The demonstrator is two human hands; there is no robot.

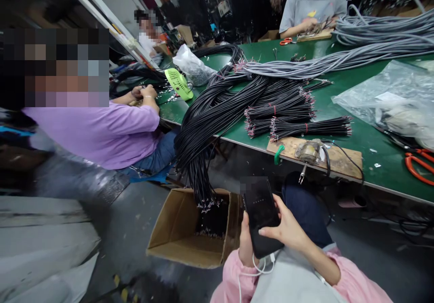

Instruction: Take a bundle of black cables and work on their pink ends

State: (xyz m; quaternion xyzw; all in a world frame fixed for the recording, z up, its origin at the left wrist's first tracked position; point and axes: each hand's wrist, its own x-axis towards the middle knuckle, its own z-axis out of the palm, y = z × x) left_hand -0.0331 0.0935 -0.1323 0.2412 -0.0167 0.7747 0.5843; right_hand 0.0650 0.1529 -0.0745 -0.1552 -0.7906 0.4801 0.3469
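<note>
Both hands hold a black smartphone above my lap, its screen dark with a faint row of dots. My left hand is wrapped along its left edge, fingers mostly hidden behind it. My right hand grips the right edge, the thumb lying over the lower screen. A white cable hangs from the phone's bottom end. In front of me, a small motor with a metal tip sits on a wooden board at the table edge. Bundles of black wires tied with red lie behind it.
Long black cables droop off the green table into a cardboard box on the floor. Grey cables, a plastic bag and orange-handled scissors lie on top. A person in purple works at the left; others sit farther back.
</note>
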